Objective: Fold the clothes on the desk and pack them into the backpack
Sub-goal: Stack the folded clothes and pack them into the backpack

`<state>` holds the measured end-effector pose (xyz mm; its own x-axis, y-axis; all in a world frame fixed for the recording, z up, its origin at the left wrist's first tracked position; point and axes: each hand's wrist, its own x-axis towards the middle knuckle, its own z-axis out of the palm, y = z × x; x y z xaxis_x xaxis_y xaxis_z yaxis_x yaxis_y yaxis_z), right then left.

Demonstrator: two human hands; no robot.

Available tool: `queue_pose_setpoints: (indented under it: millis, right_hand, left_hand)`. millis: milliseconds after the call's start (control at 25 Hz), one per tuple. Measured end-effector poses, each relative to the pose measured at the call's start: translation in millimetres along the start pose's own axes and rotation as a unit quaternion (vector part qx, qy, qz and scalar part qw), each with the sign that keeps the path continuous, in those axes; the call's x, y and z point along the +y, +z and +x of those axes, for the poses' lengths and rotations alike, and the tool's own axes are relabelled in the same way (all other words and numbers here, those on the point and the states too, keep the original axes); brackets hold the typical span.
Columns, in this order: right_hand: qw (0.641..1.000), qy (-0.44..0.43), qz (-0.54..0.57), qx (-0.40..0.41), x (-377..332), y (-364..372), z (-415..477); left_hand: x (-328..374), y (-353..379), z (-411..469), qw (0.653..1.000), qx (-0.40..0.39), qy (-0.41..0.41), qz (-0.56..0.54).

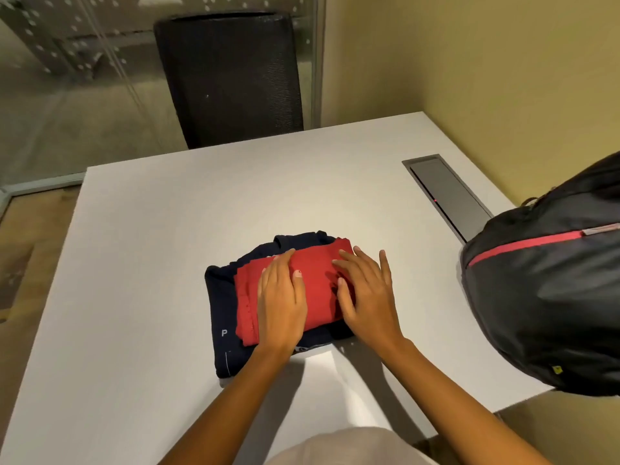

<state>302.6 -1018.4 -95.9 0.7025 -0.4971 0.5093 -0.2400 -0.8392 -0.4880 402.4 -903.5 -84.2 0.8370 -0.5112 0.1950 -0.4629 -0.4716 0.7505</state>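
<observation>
Folding looks finished; pressing stack flat before packing. Left hand (pixel 281 297) and right hand (pixel 365 293) lie palm-down on red garment (pixel 315 280), fingers straight, slightly spread, gripping nothing. Red garment sits atop folded navy garment (pixel 223 317), mid-desk toward near edge. Backpack (pixel 550 297) at desk's right edge; opening not visible. Next: lift stack together, find opening. White desk (pixel 167 229), cable hatch (pixel 449 193), black chair (pixel 231 78) beyond far edge, glass partition (pixel 67 78).

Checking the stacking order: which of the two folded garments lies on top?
The red garment: it lies on the navy garment, under the left hand and right hand.
</observation>
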Motion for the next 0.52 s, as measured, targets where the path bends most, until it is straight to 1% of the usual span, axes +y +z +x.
queue_pose_setpoints:
  millis: [160, 280, 400, 520]
  right_hand:
    - [0.993, 0.063, -0.022, 0.098, 3.2, -40.5, -10.0]
    - [0.980, 0.098, -0.073, 0.158, 10.0, -77.7, -22.0]
    - [0.957, 0.129, -0.140, 0.217, 15.4, -118.4, -36.2]
    - [0.935, 0.151, -0.184, 0.264, 21.2, -163.7, -50.6]
  left_hand:
    - [32.1, 13.6, 2.6, 0.995, -0.051, 0.072, -0.056]
    - [59.4, 29.2, 0.3, 0.983, -0.082, 0.120, -0.109]
    - [82.8, 45.2, -6.3, 0.966, -0.118, 0.164, -0.162]
    - [110.8, 63.7, -16.6, 0.950, -0.148, 0.203, -0.188]
